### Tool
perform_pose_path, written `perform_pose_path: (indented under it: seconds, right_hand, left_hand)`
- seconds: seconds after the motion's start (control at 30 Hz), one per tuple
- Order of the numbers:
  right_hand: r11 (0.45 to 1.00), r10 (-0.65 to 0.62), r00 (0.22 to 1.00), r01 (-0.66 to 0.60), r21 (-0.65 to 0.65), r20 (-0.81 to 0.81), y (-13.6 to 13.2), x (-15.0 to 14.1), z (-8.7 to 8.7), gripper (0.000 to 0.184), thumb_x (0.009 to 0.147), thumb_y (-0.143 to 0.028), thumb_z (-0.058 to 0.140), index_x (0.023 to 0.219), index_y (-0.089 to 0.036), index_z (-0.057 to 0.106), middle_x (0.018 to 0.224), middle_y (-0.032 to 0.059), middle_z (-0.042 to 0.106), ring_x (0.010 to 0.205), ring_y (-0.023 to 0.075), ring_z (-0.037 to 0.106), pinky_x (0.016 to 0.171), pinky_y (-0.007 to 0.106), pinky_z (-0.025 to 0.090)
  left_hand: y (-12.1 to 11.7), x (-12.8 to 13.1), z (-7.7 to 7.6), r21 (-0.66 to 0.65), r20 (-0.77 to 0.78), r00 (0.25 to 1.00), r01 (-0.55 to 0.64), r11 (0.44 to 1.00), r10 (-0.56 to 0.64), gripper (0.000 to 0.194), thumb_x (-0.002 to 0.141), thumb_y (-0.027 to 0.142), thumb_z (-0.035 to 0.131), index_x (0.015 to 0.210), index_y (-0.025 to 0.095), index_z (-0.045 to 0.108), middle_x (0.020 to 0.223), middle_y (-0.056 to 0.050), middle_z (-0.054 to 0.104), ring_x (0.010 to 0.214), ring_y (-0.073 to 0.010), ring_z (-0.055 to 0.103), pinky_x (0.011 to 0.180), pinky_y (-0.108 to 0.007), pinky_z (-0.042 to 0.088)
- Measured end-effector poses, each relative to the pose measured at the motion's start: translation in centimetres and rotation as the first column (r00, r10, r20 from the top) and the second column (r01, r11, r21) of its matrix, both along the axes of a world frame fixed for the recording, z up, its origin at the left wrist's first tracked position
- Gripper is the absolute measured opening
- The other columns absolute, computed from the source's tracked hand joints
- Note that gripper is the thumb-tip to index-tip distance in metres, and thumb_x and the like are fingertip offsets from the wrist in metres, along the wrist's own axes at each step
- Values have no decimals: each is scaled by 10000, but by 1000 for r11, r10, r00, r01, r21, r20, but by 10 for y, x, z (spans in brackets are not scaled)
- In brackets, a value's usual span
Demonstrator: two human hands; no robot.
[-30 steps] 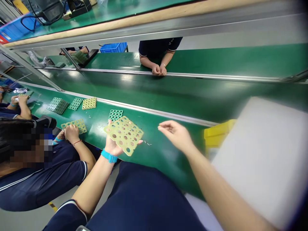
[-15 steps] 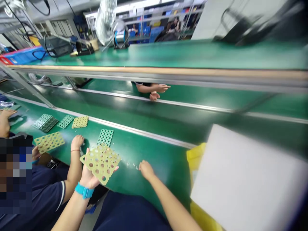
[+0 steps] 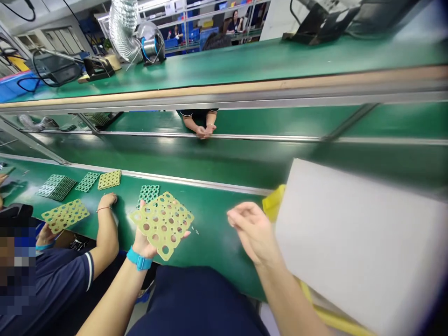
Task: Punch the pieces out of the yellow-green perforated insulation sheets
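Note:
My left hand (image 3: 144,242), with a blue wristband, holds a yellow-green perforated plate (image 3: 161,223) tilted above the green bench (image 3: 217,233). A small green perforated plate (image 3: 149,192) lies on the bench just behind it. My right hand (image 3: 252,229) hovers over the bench to the right of the plate, fingers loosely curled and drawn together at the tips; whether something tiny is pinched there I cannot make out. A few tiny pale bits (image 3: 196,230) lie on the bench between my hands.
A white foam sheet (image 3: 364,238) rests on a yellow bin (image 3: 273,201) at right. A co-worker's arm (image 3: 105,228) rests at left beside another yellow plate (image 3: 65,214); more plates (image 3: 109,179) lie farther left. Another person's hands (image 3: 205,130) rest across the conveyor.
My right hand has lifted off the bench, where it touched the small bits, and moved right. The plate in my left hand rose slightly. The view tilted.

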State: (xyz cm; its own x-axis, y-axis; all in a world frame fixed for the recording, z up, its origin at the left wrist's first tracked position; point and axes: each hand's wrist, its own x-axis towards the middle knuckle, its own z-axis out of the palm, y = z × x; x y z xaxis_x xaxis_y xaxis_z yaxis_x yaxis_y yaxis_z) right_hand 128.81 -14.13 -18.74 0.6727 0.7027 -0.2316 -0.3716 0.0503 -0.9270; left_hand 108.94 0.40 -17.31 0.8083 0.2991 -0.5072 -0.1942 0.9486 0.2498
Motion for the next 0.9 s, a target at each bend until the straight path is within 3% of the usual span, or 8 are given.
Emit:
perform_pose_path:
  seconds: [0.13, 0.37, 0.53, 0.7, 0.83, 0.9]
  right_hand:
    - [994, -39, 984, 55, 90, -174, -9, -10, 25, 290, 601, -259, 799, 818, -214, 613, 597, -55, 529, 548, 66, 479, 551, 216, 402]
    - [996, -15, 987, 28, 85, -160, -12, -12, 31, 253, 585, -286, 809, 808, -226, 705, 557, -37, 575, 519, 69, 506, 527, 217, 438]
    - [997, 64, 998, -64, -35, 12, -10, -16, 34, 177, 663, -323, 756, 776, -199, 700, 626, 34, 687, 530, 118, 598, 569, 264, 526]
    - [929, 359, 909, -325, -178, 210, -2, -29, 44, 189, 780, -353, 634, 857, -192, 694, 627, 35, 673, 548, 133, 616, 541, 259, 565]
    - [916, 399, 837, -342, -209, 376, 8, -37, 44, 165, 765, -359, 626, 756, -201, 673, 839, 50, 657, 615, 138, 595, 403, 218, 524]
    - [920, 390, 789, -314, -234, 474, 13, -39, 41, 132, 768, -328, 618, 741, -203, 648, 729, 21, 625, 557, 123, 563, 404, 221, 511]
  left_hand:
    - [-7, 10, 10, 20, 14, 997, 73, 997, -73, 665, 685, 768, 420, 1040, 244, 627, 1159, -55, 619, 1128, -401, 484, 869, -550, 464]
    - [-18, 21, 19, 9, 66, 990, 122, 992, -123, 706, 762, 730, 312, 1182, 221, 564, 1229, -100, 569, 1179, -388, 458, 927, -612, 373]
    - [-26, 33, 17, -19, 153, 978, 146, 989, -141, 734, 776, 700, 350, 1248, 162, 514, 1211, -153, 567, 1133, -374, 496, 888, -581, 398]
    - [-29, 41, 11, -15, 195, 971, 145, 989, -139, 751, 780, 713, 329, 1212, 135, 540, 1077, -154, 625, 950, -303, 593, 800, -450, 458]
    - [-33, 43, 8, -3, 245, 951, 197, 980, -190, 754, 761, 756, 281, 1124, 166, 578, 997, -122, 650, 827, -256, 618, 715, -407, 473]
    - [-35, 43, 7, 11, 258, 945, 208, 978, -203, 755, 758, 761, 272, 1082, 159, 594, 929, -111, 662, 750, -229, 620, 680, -375, 469]
